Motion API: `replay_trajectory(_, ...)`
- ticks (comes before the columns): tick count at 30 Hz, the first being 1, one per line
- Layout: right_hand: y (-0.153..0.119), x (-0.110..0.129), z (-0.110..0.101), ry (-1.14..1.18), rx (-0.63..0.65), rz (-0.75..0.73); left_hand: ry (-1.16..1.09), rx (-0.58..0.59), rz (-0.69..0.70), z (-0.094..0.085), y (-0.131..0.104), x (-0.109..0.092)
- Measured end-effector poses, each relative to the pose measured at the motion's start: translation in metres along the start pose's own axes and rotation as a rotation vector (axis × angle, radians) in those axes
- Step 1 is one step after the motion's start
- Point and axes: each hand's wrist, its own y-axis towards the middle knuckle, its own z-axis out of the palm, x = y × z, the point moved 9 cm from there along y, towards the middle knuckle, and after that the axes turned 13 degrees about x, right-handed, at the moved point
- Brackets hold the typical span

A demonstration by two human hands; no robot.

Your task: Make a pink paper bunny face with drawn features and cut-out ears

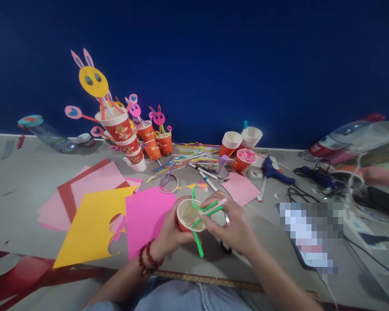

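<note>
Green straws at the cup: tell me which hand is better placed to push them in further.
Probably the right hand: its fingers already pinch the green straws across the cup rim. The left hand is wrapped around the cup, steadying it.

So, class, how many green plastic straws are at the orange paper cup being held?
3: two green straws cross its rim under the right hand; one hangs below, beside the left hand. Others may be hidden.
</note>
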Motion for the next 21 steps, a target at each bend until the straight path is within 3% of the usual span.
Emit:
replay_trajectory(4, 0.002, -0.001, 0.002, 0.016, 0.024, 0.025, 0.003, 0.074, 0.024, 0.007, 0.003, -0.006)
replay_trajectory(11, 0.005, 0.001, 0.008, 0.013, 0.082, 0.016, 0.008, 0.073, 0.036, 0.006, 0.003, -0.009)
replay_trajectory(21, 0.001, -0.003, 0.010, 0.044, 0.056, 0.034, -0.056, 0.076, 0.015, 0.008, 0.002, -0.003)
